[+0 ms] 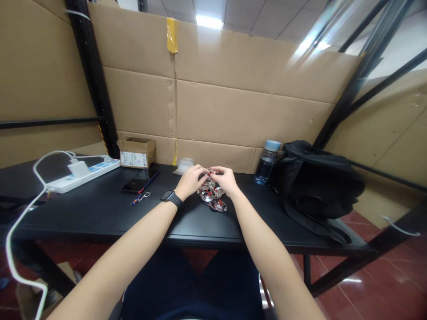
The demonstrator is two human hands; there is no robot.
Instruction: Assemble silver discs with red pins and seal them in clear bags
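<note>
Several shiny, domed round metal discs with red bits, like small cymbals (218, 205), lie in a pile on the black table (147, 222). At the far end of this pile, my left hand (192, 181) and my right hand (227, 180) meet with bent fingers. Between their fingertips is a small silver-and-red piece (210, 172), which looks like one of the same discs. Both hands are closed on it, and the fingers hide most of it. A dark smartwatch (171, 198) is on my left wrist.
Left on the table are a phone (139, 181), a keychain (140, 198), a small cardboard box (136, 152) and a power strip (85, 174) with a white cable. A clear plastic bag (184, 165) lies behind my hands. Rightward stand a water bottle (267, 162) and a black backpack (316, 178).
</note>
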